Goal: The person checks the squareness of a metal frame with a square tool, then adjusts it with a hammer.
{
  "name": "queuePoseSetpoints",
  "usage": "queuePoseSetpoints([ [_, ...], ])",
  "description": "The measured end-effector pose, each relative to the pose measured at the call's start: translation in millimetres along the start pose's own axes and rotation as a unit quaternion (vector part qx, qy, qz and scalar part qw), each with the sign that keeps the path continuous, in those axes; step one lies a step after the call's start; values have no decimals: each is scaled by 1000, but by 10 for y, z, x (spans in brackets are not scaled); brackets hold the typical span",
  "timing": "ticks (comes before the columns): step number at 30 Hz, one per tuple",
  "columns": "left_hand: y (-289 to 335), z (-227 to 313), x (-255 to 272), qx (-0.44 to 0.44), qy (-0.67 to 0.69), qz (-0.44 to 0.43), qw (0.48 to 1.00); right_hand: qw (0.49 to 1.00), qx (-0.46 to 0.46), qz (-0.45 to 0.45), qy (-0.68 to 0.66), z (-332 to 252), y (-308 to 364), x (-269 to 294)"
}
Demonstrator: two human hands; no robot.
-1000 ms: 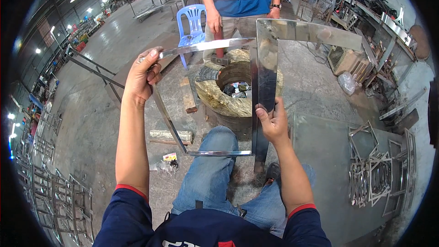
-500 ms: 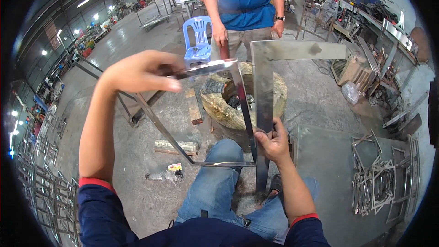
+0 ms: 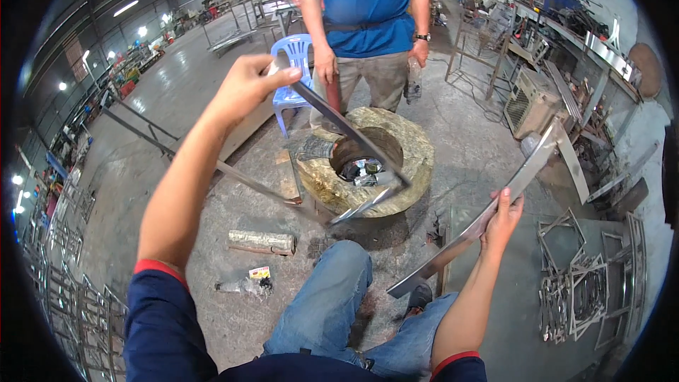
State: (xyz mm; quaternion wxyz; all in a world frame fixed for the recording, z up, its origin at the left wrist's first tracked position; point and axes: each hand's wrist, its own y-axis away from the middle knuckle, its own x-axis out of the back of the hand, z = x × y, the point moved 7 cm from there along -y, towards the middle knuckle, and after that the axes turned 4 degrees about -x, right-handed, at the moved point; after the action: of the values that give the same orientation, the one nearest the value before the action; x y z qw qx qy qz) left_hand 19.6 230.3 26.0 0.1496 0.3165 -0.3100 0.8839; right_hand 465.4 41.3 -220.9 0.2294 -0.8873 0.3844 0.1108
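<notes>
Frame (image 3: 346, 125) in left hand (image 3: 249, 88), L-piece (image 3: 460, 239) in right (image 3: 501, 221)

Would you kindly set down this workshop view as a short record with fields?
Left hand: grips a thin metal frame, tilted
Right hand: holds an L-shaped metal piece
Contact between held pieces: none visible
Beyond the hands: round hollow block with litter inside
Opposite: standing person in a blue shirt
Seat: blue plastic chair

Head-worn fisheye, looking down and forward, close
</notes>
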Motion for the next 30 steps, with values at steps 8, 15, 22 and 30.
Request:
queuePoseSetpoints([
  [8, 270, -1980, -1811, 123, 237, 319, 910, 993, -4, 109, -55, 162, -429, 403],
  [15, 196, -2381, -3200, 125, 313, 242, 910, 991, -43, 120, -37, 427, -472, 324],
  [22, 130, -2244, -3072, 84, 309, 219, 922, 993, -117, 17, 30, 572, -401, -77],
  [30, 150, -2290, -3019, 144, 338, 203, 908, 962, -141, -199, 123, 971, 13, -1205],
])
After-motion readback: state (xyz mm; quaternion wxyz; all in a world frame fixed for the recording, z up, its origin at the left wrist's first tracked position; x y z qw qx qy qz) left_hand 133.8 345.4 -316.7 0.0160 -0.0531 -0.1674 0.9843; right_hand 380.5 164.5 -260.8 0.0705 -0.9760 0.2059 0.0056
